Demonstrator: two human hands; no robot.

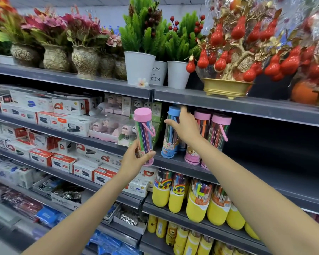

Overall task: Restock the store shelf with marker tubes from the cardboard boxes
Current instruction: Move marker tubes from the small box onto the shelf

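Your left hand [134,159] grips a pink-capped marker tube [143,137] by its lower end, upright, in front of the shelf [182,165]. Your right hand [184,127] rests on a blue-capped tube [170,133] standing on that shelf, thumb spread left. Two pink-capped tubes [217,133] stand just beside it on the right.
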